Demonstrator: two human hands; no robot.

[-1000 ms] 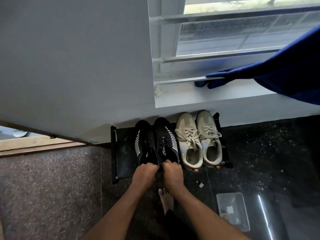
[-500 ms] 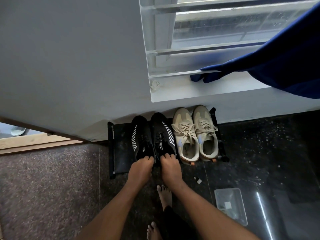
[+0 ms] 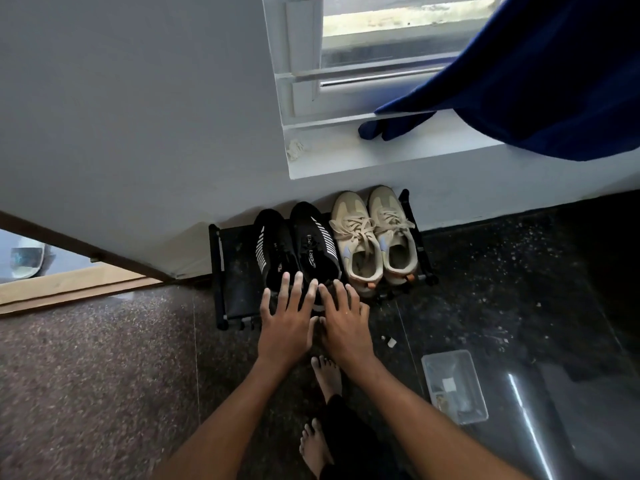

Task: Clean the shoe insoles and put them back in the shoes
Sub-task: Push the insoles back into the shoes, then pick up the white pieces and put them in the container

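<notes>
A pair of black shoes with white stripes (image 3: pixel 304 244) stands on a low black shoe rack (image 3: pixel 235 271) against the wall, toes to the wall. Right of it sits a pair of beige lace-up shoes (image 3: pixel 375 240). My left hand (image 3: pixel 287 320) is spread flat, fingers straight, over the heel of the left black shoe. My right hand (image 3: pixel 344 320) lies beside it, fingers straight, over the heel of the right black shoe. Neither hand holds anything. No insoles show outside the shoes.
A clear plastic box (image 3: pixel 453 386) lies on the dark floor at the right. A small white scrap (image 3: pixel 391 342) lies near the rack. A blue curtain (image 3: pixel 540 81) hangs over the window sill (image 3: pixel 346 157). My bare feet (image 3: pixel 322 407) stand below my hands. A doorway opens at the left.
Both hands gripped the heels of the black shoes a second ago. They have let go, drawn back a little, and now lie with fingers spread. The shoes stay on the rack.
</notes>
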